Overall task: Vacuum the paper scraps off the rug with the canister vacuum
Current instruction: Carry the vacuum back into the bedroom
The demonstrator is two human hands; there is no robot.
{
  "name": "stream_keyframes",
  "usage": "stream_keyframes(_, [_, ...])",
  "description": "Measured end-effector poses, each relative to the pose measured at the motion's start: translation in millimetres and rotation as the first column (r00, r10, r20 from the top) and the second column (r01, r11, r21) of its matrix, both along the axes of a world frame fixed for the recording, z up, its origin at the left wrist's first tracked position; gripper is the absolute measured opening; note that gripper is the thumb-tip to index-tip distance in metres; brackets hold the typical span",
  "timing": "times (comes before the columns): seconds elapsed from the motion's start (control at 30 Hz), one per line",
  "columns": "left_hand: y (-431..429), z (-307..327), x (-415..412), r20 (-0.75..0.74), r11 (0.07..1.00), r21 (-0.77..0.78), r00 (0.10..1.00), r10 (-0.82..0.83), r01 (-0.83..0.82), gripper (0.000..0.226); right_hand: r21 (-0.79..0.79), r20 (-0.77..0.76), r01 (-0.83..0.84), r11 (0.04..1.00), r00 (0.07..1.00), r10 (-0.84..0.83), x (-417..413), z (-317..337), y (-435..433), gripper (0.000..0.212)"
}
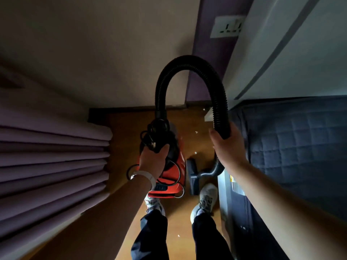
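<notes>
Narrow brown floor strip between pleated curtain (47, 156) and quilted bed (300, 137); rug or bare boards, cannot tell. Left hand (153, 162) curled round the handle of the red canister vacuum (169, 177) plus bundled cord (150, 136). Right hand (228, 147) wrapped round black hose (187, 61); floor nozzle (193, 177) hangs low. Paper scraps (195, 152) dotted ahead. Judged: setup stage, no suction yet. Next: set canister down, uncoil cord, reach wall socket (227, 27).

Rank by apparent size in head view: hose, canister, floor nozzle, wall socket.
1. hose
2. canister, partly hidden by the left hand
3. wall socket and floor nozzle: look alike, not ranked
</notes>
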State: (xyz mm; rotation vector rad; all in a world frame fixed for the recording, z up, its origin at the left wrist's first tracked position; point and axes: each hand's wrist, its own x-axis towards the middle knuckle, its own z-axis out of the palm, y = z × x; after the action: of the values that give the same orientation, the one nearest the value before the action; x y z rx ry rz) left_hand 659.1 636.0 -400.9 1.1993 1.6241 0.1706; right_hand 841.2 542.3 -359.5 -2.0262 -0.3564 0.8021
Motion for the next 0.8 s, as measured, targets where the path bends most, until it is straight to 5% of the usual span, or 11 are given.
stream_keyframes(0.23, [22, -105, 33, 0.025, 0.998, -0.020, 0.998, -0.058, 0.058, 0.034, -0.125, 0.151, 0.039, 0.991, 0.988, -0.020, 44, -83, 19, 0.026])
stream_keyframes(0.8, [23, -283, 129, 0.099, 0.993, -0.095, 0.994, -0.055, 0.064, 0.026, -0.100, 0.140, -0.009, 0.995, 0.990, 0.023, 89, -249, 34, 0.031])
